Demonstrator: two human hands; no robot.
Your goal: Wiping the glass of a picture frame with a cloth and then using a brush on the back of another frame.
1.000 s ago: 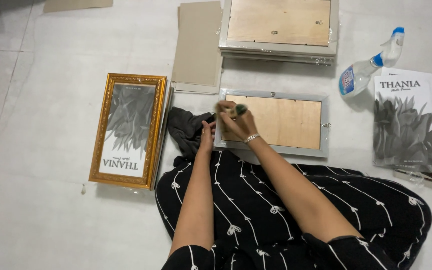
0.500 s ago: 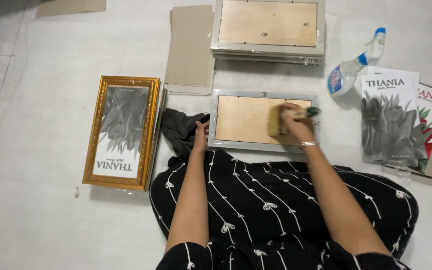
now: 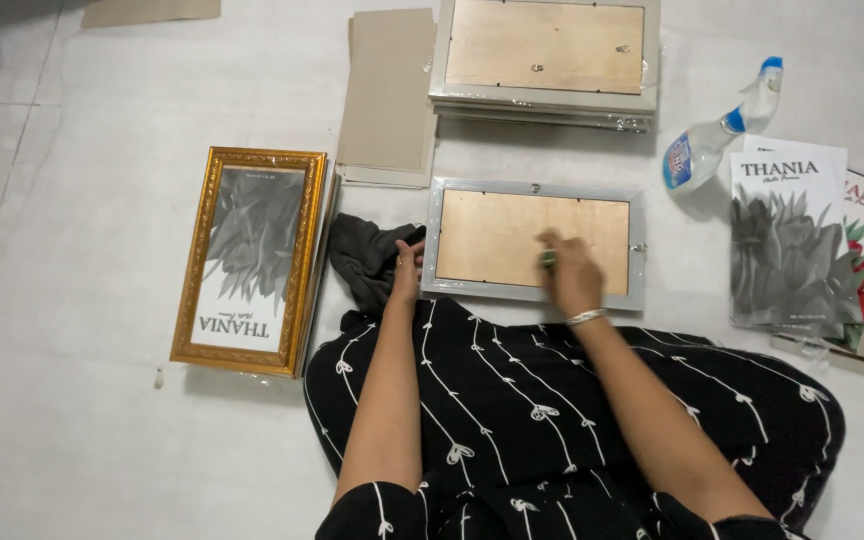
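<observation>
Sitting on the pale tiled floor point(image 3: 82, 430) in a black patterned garment, the person worked over a silver picture frame point(image 3: 535, 243) that lay face down just beyond the knees, its brown backing board upward. The right hand point(image 3: 570, 275) rested on that board near its middle, fingers curled together around a small green object point(image 3: 548, 260) that was mostly hidden; what it was could not be told. The left hand point(image 3: 407, 270) held the frame's edge at 9 o'clock, fingers bent and pressed against the rim, with a dark grey cloth point(image 3: 362, 262) bunched just beside it.

At 12 o'clock from the frame lay a stack of similar silver frames point(image 3: 547, 55), also backs up. At 11 o'clock sat a pile of grey cardboard sheets point(image 3: 387, 95). Well off at 9 o'clock lay a gold ornate frame point(image 3: 250, 258) holding a grey leaf print. At 2 o'clock a clear spray bottle point(image 3: 717, 135) with a blue tip lay on its side, and at 3 o'clock were wrapped leaf prints point(image 3: 787, 240), one grey on top and one with red showing beneath.
</observation>
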